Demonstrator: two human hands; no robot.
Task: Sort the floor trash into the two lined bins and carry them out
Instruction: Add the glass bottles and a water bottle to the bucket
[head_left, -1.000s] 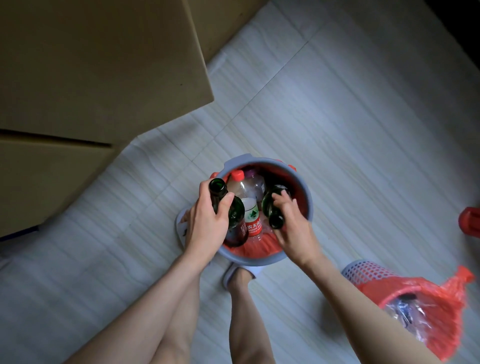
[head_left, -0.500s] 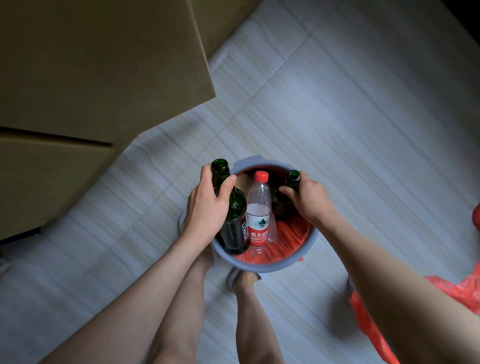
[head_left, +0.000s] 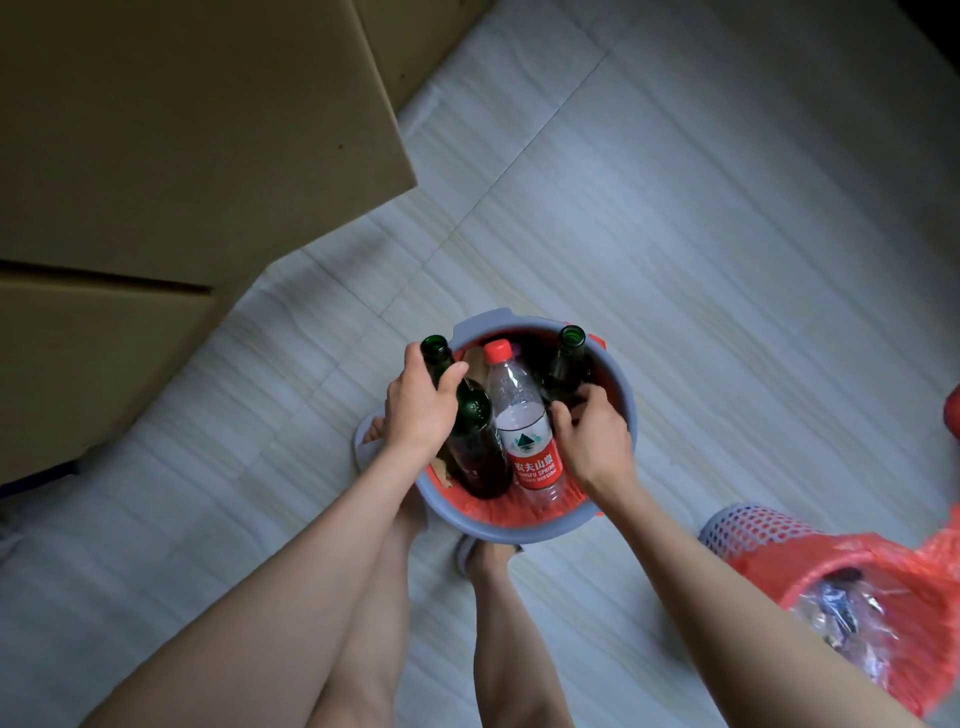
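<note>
A round grey bin with a red liner stands on the floor between my feet. In it stand a clear plastic water bottle with a red cap and two dark green glass bottles. My left hand grips the neck of the left green bottle. My right hand is closed around the body of the right green bottle. A second perforated grey bin with a red liner sits at the lower right, holding clear plastic trash.
Large brown cardboard boxes fill the upper left. A red object shows at the right edge. Pale tiled floor stretches to the upper right. My bare legs and slippers are under the grey bin.
Both green bottles went from tilted to standing in the grey bin. My right hand slid from its bottle's neck down to its body. The perforated bin came back into view.
</note>
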